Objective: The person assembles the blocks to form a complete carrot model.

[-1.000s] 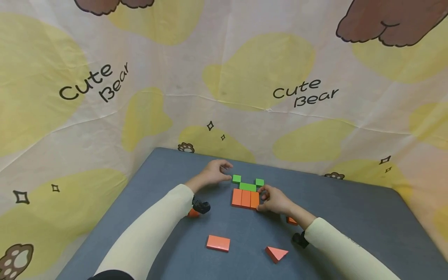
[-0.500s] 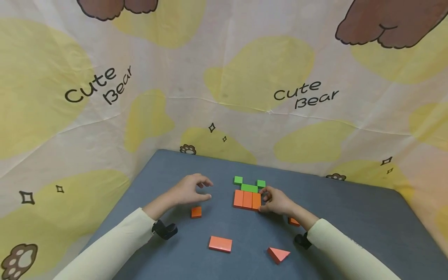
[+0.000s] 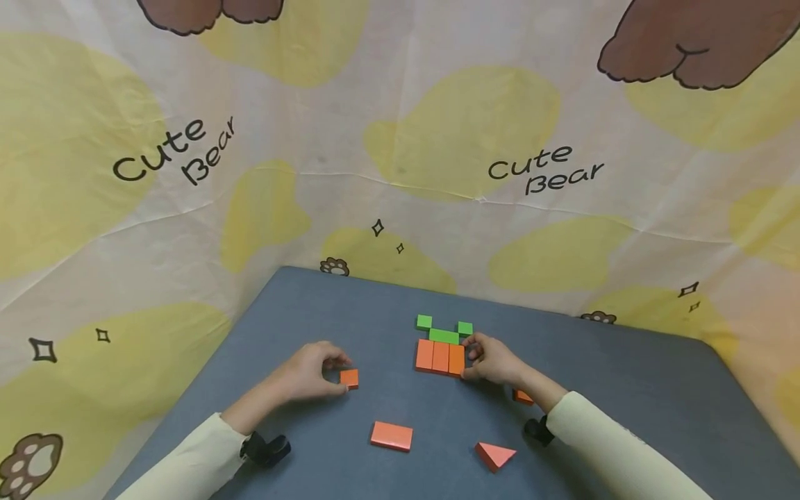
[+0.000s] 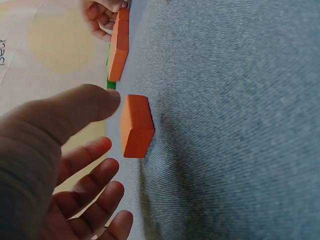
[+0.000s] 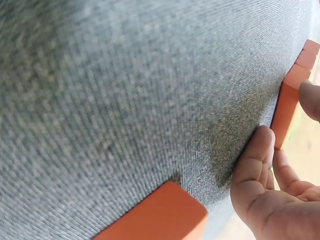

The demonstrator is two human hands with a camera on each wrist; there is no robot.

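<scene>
In the head view, my left hand [image 3: 312, 371] is spread around a small orange cube [image 3: 349, 378] on the table. The left wrist view shows gaps between its thumb and fingers [image 4: 100, 190] and the orange block [image 4: 137, 125]. My right hand [image 3: 496, 359] pinches the rightmost orange rectangular block [image 3: 457, 360] between thumb and fingers at its two ends. This block lies flat in a row of 3, side by side with two more orange blocks [image 3: 432, 355]. Behind the row lies a green rectangular block [image 3: 444, 336], with green cubes [image 3: 424, 321] at its far corners.
Nearer the front, a salmon rectangular block [image 3: 392, 435] and a salmon triangular block [image 3: 495, 455] lie apart. Another orange block [image 3: 522, 396] is partly hidden under my right wrist. A patterned cloth [image 3: 400, 139] hangs behind the grey-blue table [image 3: 594, 389].
My left hand has left the left green cube and come down and left to the small orange cube, uncovering it on the way. My right hand has stayed at the block row.
</scene>
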